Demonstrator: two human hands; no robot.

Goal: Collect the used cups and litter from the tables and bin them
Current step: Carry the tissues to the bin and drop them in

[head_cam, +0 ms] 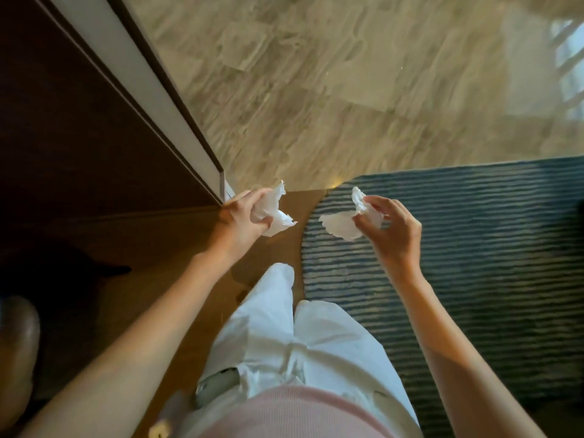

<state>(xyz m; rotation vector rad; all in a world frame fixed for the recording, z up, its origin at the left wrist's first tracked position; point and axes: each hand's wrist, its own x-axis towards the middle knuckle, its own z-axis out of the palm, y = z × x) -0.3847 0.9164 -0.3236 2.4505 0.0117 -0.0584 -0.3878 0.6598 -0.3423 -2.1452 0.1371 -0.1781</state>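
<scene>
White crumpled tissue point(274, 213) fills the left hand point(245, 221), whose fingers curl round it, while the right hand point(390, 229) pinches a second tissue point(343, 227) between thumb and fingertips (part of it hangs loose to the left). Both are held out in front of white trousers point(284, 336), the left above a brown wooden floor point(189, 248) beside a dark panel point(79, 137), the right over a blue striped rug point(474, 232), with pale marble floor point(316, 90) beyond.

An indoor lounge or lobby, it seems: polished marble floor point(316, 90), striped blue rug point(458, 248), and dark wood panelling point(63, 137).
</scene>
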